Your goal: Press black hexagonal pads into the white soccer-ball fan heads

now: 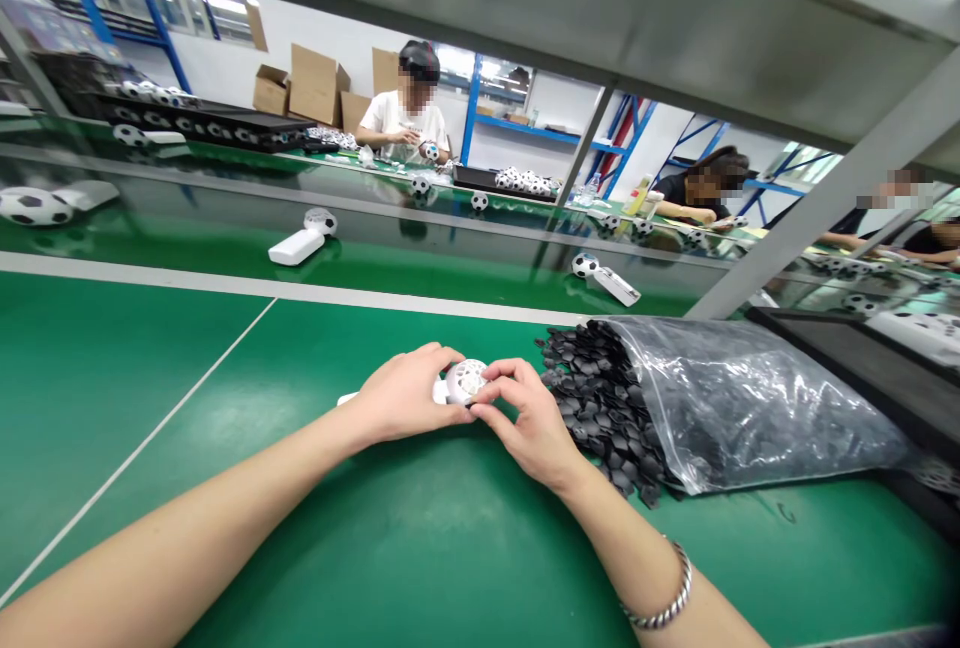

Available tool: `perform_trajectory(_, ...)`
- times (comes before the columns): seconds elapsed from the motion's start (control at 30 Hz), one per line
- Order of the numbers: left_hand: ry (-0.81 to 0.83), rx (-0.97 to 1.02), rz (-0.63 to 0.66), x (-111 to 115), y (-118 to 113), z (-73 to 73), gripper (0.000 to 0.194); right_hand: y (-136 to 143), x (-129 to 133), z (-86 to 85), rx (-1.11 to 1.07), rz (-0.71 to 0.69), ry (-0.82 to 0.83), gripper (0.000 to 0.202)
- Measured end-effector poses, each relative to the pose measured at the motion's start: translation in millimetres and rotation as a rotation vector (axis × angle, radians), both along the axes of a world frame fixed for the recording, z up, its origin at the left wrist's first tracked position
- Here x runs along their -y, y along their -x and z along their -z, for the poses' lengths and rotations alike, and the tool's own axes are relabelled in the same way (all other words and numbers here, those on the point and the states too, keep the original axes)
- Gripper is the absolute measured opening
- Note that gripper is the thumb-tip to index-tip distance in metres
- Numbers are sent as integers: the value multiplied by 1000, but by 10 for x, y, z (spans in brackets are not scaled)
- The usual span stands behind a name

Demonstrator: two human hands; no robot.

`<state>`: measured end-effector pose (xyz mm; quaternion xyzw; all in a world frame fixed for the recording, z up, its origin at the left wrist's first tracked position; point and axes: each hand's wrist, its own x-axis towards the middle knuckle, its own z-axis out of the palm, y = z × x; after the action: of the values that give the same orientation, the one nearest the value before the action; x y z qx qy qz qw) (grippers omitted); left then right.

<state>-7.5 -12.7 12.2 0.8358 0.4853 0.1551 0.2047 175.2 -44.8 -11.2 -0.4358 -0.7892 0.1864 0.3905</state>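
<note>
Covering the lower view: a green worktop (pixel 450 568), crossed on the left by a thin pale line.
Overhead shelf: a grey slab (pixel 525 18) slanting across the top of the view.
Line beyond: a glossy green belt (pixel 450 273) past a pale strip, with football-patterned units (pixel 320 221) lying on it, well apart from one another.
Far side: a person in a white shirt (pixel 405 128) sits facing this way, and a person in black (pixel 701 193) bends over work farther right.
Clear bag: a plastic bag (pixel 765 408) lies on its side at the right, its mouth toward the hands, next to a black tray (pixel 817 343).
Left hand: the left hand (pixel 409 393) grips a white device (pixel 469 380), thumb below and fingers above.
Right hand: the right hand (pixel 532 423) has its fingertips bunched against the device's right edge; I cannot tell whether they pinch a small part.
White device: just above the worktop or on it, between both hands, its round pierced head showing.
Bracelet: a twisted silver band (pixel 685 583) on the right forearm.
Black pieces: small flat pieces (pixel 592 398) spill from the bag's mouth, just beside the right hand.
</note>
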Motion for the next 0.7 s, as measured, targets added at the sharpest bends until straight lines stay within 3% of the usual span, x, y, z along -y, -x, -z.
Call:
perform_trajectory(0.27,3,-19,-36,17,-19,-7,50,2,9,0,12,47,22,3)
perform_trajectory(0.4,-1,-30,-43,18,-17,-14,49,-12,-32,65,-51,100,89,29)
perform_trajectory(0.5,26,-53,-55,22,-17,-33,46,-24,-67,121,-111,50,216,51)
perform_trajectory(0.7,34,-182,-69,67,-43,-38,41,14,-76,161,-285,-4,353,49)
